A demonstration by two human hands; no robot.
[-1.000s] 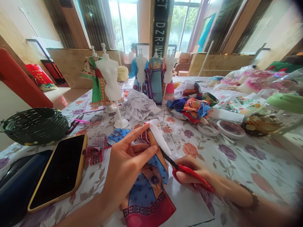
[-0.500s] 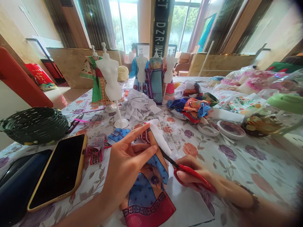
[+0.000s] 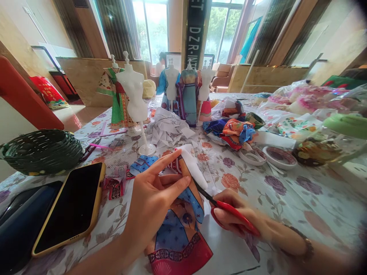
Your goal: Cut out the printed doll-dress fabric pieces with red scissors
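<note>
My left hand pinches a piece of printed fabric, blue and tan with a red patterned hem, between thumb and fingers. In my right hand is a pair of scissors with red handles and dark blades. The blades lie at the fabric's right edge, close to my left thumb; their tips are hidden at the cloth. White backing material stands out behind the upper edge. Beneath the hands lies a white sheet. A smaller blue printed piece rests just beyond my left hand.
At left are a phone, a dark glossy case and a green woven basket. Ahead stand a bare white mannequin, several dressed ones and a heap of white scraps. Crumpled fabrics and tape rolls lie right.
Very little differs. My right hand and the scissors have shifted slightly, while my left hand keeps its pinch on the fabric in the same place.
</note>
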